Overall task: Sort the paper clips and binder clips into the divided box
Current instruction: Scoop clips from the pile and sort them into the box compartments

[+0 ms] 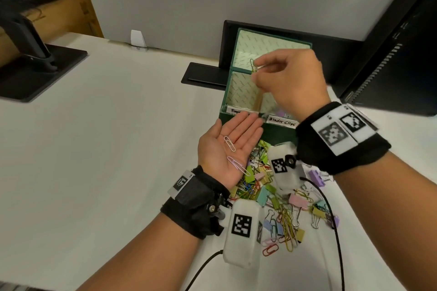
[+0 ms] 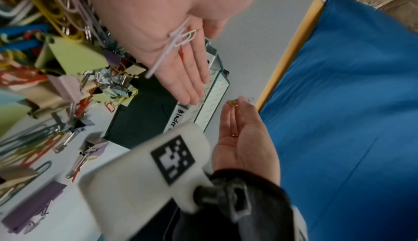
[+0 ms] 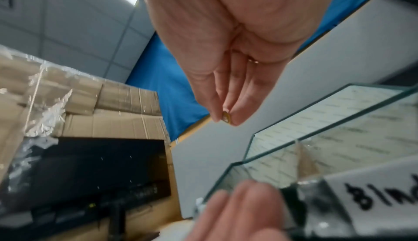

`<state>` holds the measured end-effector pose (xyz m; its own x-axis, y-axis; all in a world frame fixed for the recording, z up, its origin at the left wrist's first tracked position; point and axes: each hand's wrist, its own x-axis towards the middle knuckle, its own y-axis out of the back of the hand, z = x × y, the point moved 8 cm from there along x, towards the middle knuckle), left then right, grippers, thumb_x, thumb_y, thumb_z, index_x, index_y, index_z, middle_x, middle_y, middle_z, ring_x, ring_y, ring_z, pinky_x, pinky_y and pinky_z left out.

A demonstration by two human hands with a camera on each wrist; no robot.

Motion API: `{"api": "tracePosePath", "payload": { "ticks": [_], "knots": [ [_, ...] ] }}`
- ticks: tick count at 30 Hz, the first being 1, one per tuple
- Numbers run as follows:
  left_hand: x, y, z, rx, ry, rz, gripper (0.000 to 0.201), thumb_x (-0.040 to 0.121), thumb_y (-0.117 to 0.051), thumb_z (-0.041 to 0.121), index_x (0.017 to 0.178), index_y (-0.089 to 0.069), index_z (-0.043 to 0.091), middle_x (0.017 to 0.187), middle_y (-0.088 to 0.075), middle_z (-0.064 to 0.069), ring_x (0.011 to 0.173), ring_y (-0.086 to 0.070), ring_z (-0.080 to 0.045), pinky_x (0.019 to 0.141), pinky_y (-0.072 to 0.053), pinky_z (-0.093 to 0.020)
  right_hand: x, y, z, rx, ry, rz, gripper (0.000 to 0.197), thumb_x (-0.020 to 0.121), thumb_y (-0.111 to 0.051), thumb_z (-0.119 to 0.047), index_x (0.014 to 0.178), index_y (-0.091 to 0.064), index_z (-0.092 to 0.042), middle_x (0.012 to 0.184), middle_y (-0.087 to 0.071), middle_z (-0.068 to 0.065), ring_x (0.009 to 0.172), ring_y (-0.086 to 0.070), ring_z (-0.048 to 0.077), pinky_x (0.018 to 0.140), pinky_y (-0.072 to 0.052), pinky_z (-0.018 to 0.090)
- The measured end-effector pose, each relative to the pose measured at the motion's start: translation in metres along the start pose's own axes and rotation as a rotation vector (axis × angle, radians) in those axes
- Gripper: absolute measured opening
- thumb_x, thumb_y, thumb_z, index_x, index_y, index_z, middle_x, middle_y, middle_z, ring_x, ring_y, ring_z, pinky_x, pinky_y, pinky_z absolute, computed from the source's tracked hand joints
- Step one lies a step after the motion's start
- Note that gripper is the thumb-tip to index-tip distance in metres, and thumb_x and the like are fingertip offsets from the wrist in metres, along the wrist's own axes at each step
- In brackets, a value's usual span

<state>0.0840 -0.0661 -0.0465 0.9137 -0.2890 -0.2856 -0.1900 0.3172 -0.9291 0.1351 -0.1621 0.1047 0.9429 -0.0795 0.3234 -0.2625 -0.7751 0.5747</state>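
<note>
Green card walls form the box (image 1: 246,122), which stands open on a white desk (image 1: 118,148) just beyond both hands, its hinged lid upright behind it. Handwritten labels on its front edge mark a paper clip section on the left and a "Binder Clips" section on the right.

From the head view, the left hand (image 1: 230,148) lies flat and palm up, fingers straight, fingertips at the box's front edge over the left label. A white clip (image 1: 229,143) and a pink clip (image 1: 237,164) rest loose on the palm. The right hand (image 1: 287,82) is raised over the box, thumb and fingertips pinching a yellow-green clip (image 1: 253,66) that hangs above the left section.

Only the head view shows the pile (image 1: 281,198) of mixed coloured paper clips and binder clips, lying on the desk under both wrists, just in front of the box. The right wrist view instead shows the pinch from below, the clip (image 3: 226,117) end-on between fingertips, with the box rim (image 3: 316,134) near it.

Left of the hands the desk lies open as far as a monitor stand (image 1: 35,66). Close on the right stands a dark computer tower (image 1: 402,54).
</note>
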Motion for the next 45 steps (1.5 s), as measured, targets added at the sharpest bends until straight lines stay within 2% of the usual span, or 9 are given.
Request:
{"api": "tracePosePath", "payload": {
  "ticks": [6,13,18,24,30,33,37,39,45],
  "knots": [
    [0.002,0.001,0.000,-0.010,-0.001,-0.005,0.052,0.102,-0.031,0.032,0.116,-0.058,-0.010,0.115,-0.064,-0.029,0.104,-0.064,-0.038,0.089,-0.052,-0.049,0.004,-0.038,0.011,-0.483,0.077,-0.299,0.037,0.084,-0.073,-0.031,0.121,-0.065,-0.030,0.108,-0.069,-0.005,0.097,-0.063,0.013,0.090,-0.053,0.036],
    [0.002,0.001,0.001,-0.017,-0.035,-0.032,0.050,0.103,-0.026,0.032,0.108,-0.061,-0.003,0.081,-0.070,-0.016,0.060,-0.065,-0.022,0.077,-0.054,-0.036,-0.043,-0.067,-0.001,-0.617,0.264,-0.740,0.013,0.079,-0.076,-0.031,0.089,-0.076,-0.040,0.078,-0.063,-0.016,0.075,-0.060,0.004,0.065,-0.047,0.025],
    [0.002,0.003,0.000,-0.012,-0.037,0.020,0.044,0.103,-0.030,0.031,0.100,-0.062,0.002,0.068,-0.069,-0.009,0.056,-0.063,-0.019,0.077,-0.045,-0.031,-0.055,-0.079,-0.001,-0.783,0.389,-0.727,0.014,0.083,-0.068,-0.032,0.090,-0.074,-0.042,0.095,-0.055,-0.007,0.095,-0.056,0.016,0.072,-0.049,0.036],
    [0.002,0.007,-0.002,-0.041,-0.030,0.061,0.054,0.101,-0.033,0.031,0.075,-0.072,0.004,0.054,-0.053,-0.003,0.048,-0.040,-0.010,0.054,-0.044,-0.021,-0.066,-0.081,0.005,-0.888,0.551,-0.710,0.008,0.094,-0.054,-0.024,0.096,-0.062,-0.025,0.096,-0.042,-0.009,0.092,-0.040,0.012,0.068,-0.039,0.032],
    [-0.001,0.005,0.000,-0.006,-0.055,0.065,0.051,0.103,-0.031,0.030,0.084,-0.069,0.002,0.058,-0.064,-0.008,0.053,-0.065,-0.017,0.059,-0.057,-0.026,-0.054,-0.066,0.006,-0.403,0.349,-0.561,0.007,0.094,-0.056,-0.017,0.095,-0.063,-0.020,0.094,-0.063,-0.008,0.088,-0.058,0.011,0.081,-0.051,0.039],
    [-0.002,0.003,-0.001,-0.040,-0.042,0.038,0.055,0.103,-0.029,0.030,0.084,-0.070,-0.001,0.058,-0.065,-0.011,0.048,-0.064,-0.018,0.052,-0.055,-0.025,-0.059,-0.067,0.006,-0.414,0.360,-0.567,0.013,0.092,-0.058,-0.020,0.097,-0.069,-0.025,0.087,-0.071,-0.009,0.082,-0.065,0.010,0.078,-0.055,0.038],
    [-0.002,0.004,-0.001,0.020,0.011,0.033,0.050,0.102,-0.028,0.037,0.115,-0.061,0.001,0.103,-0.069,-0.019,0.089,-0.068,-0.027,0.089,-0.052,-0.039,-0.075,-0.080,0.002,-0.471,0.398,-0.788,0.023,0.096,-0.049,-0.034,0.097,-0.070,-0.026,0.090,-0.070,-0.006,0.084,-0.063,0.013,0.078,-0.051,0.039],
    [-0.002,0.006,0.000,0.069,0.031,0.055,0.052,0.101,-0.025,0.039,0.117,-0.062,0.005,0.118,-0.065,-0.020,0.097,-0.066,-0.031,0.083,-0.054,-0.041,-0.084,-0.081,-0.001,-0.466,0.370,-0.924,0.022,0.094,-0.055,-0.041,0.099,-0.069,-0.025,0.090,-0.069,-0.007,0.084,-0.062,0.010,0.078,-0.051,0.038],
    [-0.001,0.008,-0.003,0.039,0.002,0.095,0.046,0.102,-0.030,0.034,0.106,-0.064,0.003,0.074,-0.071,-0.012,0.061,-0.070,-0.022,0.056,-0.056,-0.028,-0.084,-0.078,0.000,-0.563,0.407,-0.951,0.039,0.083,-0.065,-0.018,0.120,-0.066,-0.032,0.098,-0.068,-0.011,0.088,-0.062,0.008,0.082,-0.053,0.034]
  ]
}}
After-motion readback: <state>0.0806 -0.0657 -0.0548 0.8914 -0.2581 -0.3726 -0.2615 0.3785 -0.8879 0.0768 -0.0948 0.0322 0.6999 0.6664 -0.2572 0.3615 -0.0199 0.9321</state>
